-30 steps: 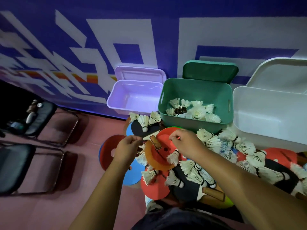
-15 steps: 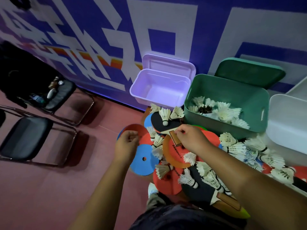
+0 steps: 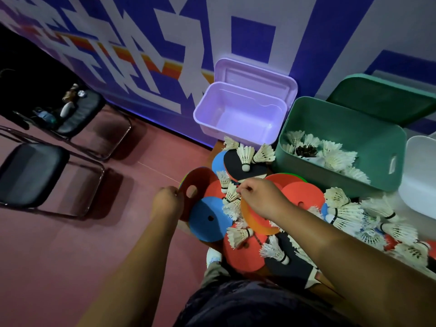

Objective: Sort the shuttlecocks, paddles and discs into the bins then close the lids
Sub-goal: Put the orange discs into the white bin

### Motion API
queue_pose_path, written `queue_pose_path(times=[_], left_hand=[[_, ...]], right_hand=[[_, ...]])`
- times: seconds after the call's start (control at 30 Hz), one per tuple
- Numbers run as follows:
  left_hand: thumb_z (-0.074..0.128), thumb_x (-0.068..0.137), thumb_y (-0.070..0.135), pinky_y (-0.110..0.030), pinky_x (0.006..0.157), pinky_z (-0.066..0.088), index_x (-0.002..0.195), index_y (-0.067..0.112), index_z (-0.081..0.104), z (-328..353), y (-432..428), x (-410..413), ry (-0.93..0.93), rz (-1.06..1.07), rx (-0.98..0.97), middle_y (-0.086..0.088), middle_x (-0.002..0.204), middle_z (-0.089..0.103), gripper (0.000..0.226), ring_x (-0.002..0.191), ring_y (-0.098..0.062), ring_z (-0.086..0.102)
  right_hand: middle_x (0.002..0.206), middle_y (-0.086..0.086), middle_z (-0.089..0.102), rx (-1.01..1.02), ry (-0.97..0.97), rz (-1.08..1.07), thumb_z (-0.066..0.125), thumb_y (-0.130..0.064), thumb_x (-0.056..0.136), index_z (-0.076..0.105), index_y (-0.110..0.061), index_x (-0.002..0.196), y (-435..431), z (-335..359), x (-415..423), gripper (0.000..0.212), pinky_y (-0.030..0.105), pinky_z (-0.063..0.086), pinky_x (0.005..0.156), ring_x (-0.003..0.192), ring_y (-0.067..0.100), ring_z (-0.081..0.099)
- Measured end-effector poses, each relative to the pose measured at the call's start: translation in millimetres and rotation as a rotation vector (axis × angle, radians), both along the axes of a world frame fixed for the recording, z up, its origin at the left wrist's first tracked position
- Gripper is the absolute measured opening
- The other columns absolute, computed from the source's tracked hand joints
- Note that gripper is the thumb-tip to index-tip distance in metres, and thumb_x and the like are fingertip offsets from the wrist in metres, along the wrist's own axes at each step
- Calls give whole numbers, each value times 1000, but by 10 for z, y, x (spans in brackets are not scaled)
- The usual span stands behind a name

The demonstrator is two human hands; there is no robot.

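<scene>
"Where was the left hand?"

"The left hand (image 3: pixel 166 200) was at the left edge of the pile. Its fingers pinched the rim of a dark red disc (image 3: pixel 200 179) with a round hole. The disc stood tilted up."

"And the right hand?"

"The right hand (image 3: pixel 262 199) lay on an orange disc (image 3: pixel 252 223). Its fingers were curled beside some shuttlecocks (image 3: pixel 232 195). I could not tell if it held anything."

"What else was in the pile?"

"A blue disc (image 3: pixel 210 218) lay flat between the two hands. A black paddle (image 3: pixel 233 168) lay near the bins with shuttlecocks on top. Many more shuttlecocks were heaped on the right."

"Where were the bins?"

"They stood along the wall (image 3: pixel 141 31). The purple bin (image 3: pixel 212 131) was on the left, with its purple lid (image 3: pixel 257 74) up behind it. The green bin (image 3: pixel 342 121) stood next to it with white shuttlecocks inside, and its green lid (image 3: pixel 382 100) leaned behind. Only part of the white bin (image 3: pixel 420 185) showed at the right edge."

"Were there any words to read?"

"The wall had big white and blue shapes and an orange stripe. I could not read them as words. Two black chairs (image 3: pixel 30 173) stood on the red floor (image 3: pixel 118 232) to the left."
</scene>
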State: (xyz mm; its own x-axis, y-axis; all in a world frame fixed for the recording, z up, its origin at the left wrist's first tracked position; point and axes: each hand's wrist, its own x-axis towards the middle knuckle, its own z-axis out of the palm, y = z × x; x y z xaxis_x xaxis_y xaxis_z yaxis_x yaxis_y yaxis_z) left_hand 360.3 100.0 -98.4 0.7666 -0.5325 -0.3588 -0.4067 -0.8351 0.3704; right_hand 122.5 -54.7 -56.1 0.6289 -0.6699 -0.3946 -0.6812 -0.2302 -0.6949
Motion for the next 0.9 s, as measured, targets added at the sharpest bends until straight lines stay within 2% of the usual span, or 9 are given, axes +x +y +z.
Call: queue_pose_path(times=[0.13, 0.23, 0.37, 0.47, 0.53, 0.63, 0.77, 0.83, 0.9], left_hand=[[57, 101, 24, -36, 70, 36, 92, 6, 74, -45, 37, 65, -54, -48, -3, -15, 89, 56, 27, 89, -43, 62], [54, 103, 26, -37, 68, 37, 91, 7, 70, 68, 52, 52, -102, 35, -102, -13, 91, 52, 28, 87, -43, 61], [54, 105, 25, -35, 68, 28, 88, 4, 66, 367, 62, -5, -195, 110, -243, -17, 96, 57, 29, 82, -36, 52], [57, 104, 22, -34, 65, 21, 74, 11, 55, 622, 41, -54, -201, 113, -422, -13, 82, 52, 33, 75, -29, 47], [57, 104, 31, -39, 64, 31, 69, 15, 48, 715, -3, -95, -134, 86, -515, -8, 76, 53, 40, 71, -31, 54], [55, 98, 51, -50, 66, 58, 74, 17, 63, 815, -148, -248, 103, 95, -619, -9, 78, 64, 42, 69, -29, 67], [59, 95, 54, -57, 74, 60, 83, 17, 73, 871, -393, -627, 324, 28, -667, -10, 79, 71, 41, 74, -30, 70], [62, 95, 50, -60, 75, 61, 85, 16, 76, 833, -499, -828, 481, 19, -669, -12, 78, 74, 39, 71, -29, 70], [62, 98, 49, -60, 75, 61, 86, 15, 77, 774, -595, -1003, 573, -21, -627, -14, 78, 75, 39, 70, -36, 73]], right_hand=[[102, -16, 74, 32, -20, 10, 56, -20, 102, 79, -22, 102, 56, 7, 58, 23, 18, 48, 74, 93, 0, 65], [96, -19, 71, 32, -37, 22, 57, -19, 102, 79, -21, 102, 95, 27, 59, 22, 8, 45, 72, 90, -6, 64], [98, -18, 71, 21, -38, 29, 57, -20, 103, 79, -22, 104, 105, 46, 47, 22, 15, 48, 73, 83, -12, 60], [96, -14, 70, 49, -73, -49, 58, -26, 105, 75, -25, 108, 33, 119, -5, 18, 16, 44, 63, 71, -9, 62], [101, -12, 71, 82, -145, -141, 61, -37, 105, 72, -28, 112, -32, 197, -65, 16, 25, 48, 68, 79, 3, 71], [105, -13, 72, 141, -242, -254, 63, -54, 100, 67, -30, 123, -114, 377, -173, 33, 32, 59, 71, 76, 7, 75], [89, -9, 74, 96, -305, -372, 57, -52, 105, 69, -28, 100, -201, 565, -449, 28, 17, 51, 62, 71, -3, 69], [94, -5, 79, 84, -329, -460, 56, -46, 107, 74, -28, 99, -247, 560, -657, 27, 25, 56, 71, 87, 7, 74], [96, -8, 80, 77, -344, -525, 56, -42, 107, 76, -35, 102, -278, 550, -888, 22, 32, 59, 76, 90, 11, 76]])
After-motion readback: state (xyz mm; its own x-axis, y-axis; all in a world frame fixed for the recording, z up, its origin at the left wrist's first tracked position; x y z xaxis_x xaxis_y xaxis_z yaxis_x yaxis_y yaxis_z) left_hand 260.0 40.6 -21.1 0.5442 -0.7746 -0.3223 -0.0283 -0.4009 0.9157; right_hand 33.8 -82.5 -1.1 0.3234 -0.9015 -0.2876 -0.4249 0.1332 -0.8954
